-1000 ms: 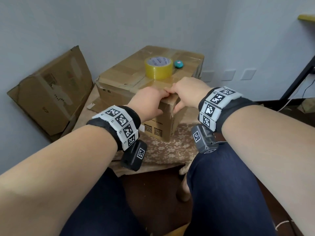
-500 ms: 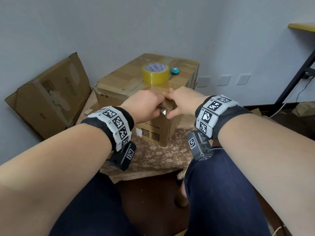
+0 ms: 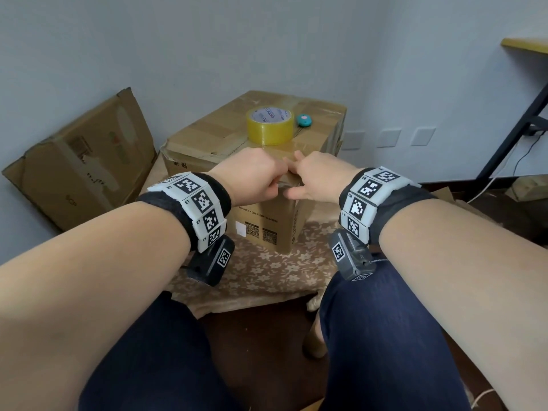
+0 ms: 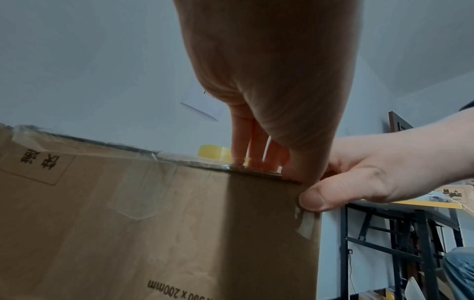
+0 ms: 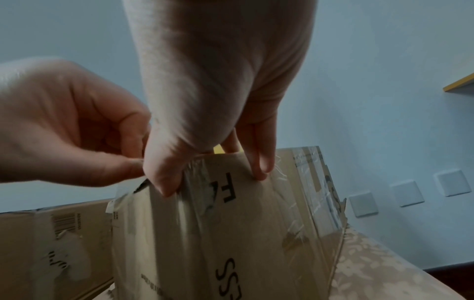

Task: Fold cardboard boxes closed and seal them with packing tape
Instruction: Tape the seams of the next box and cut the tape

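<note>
You're reaching both arms forward, hands meeting at the near top corner of the box (image 3: 267,221). Your left hand (image 3: 252,179) is curling knuckles-up over the edge, and your right hand (image 3: 317,180) is pressing its thumb (image 4: 315,200) against the corner.

Pale blue-grey painted walls (image 3: 178,48) meet in far corner. Three white square wall plates (image 3: 391,138) low on right wall. Dark brown floor (image 3: 261,345) near. Black metal-framed table with yellow top (image 3: 525,44) far right.
</note>
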